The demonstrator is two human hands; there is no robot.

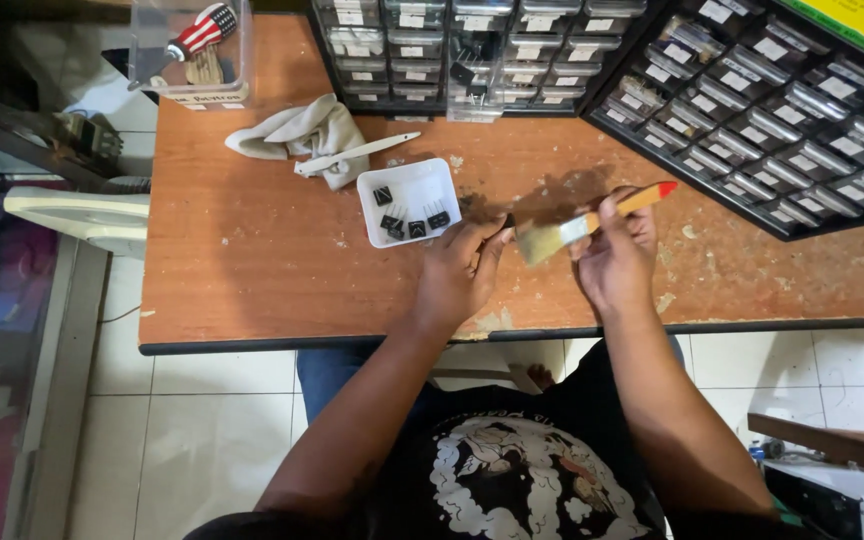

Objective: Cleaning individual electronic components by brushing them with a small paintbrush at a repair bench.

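My right hand grips a small paintbrush with an orange handle, a red tip and pale bristles pointing left. My left hand pinches a tiny dark part at its fingertips, right against the bristles. Both hands hover over the front edge of the worn wooden table. Just left of my left hand stands a white square tray holding several small black electronic parts with metal legs.
A crumpled pale cloth and a white flat tool lie behind the tray. Drawer cabinets and a tilted parts organiser line the back. A clear box with a screwdriver stands at the back left. White tiled floor lies below.
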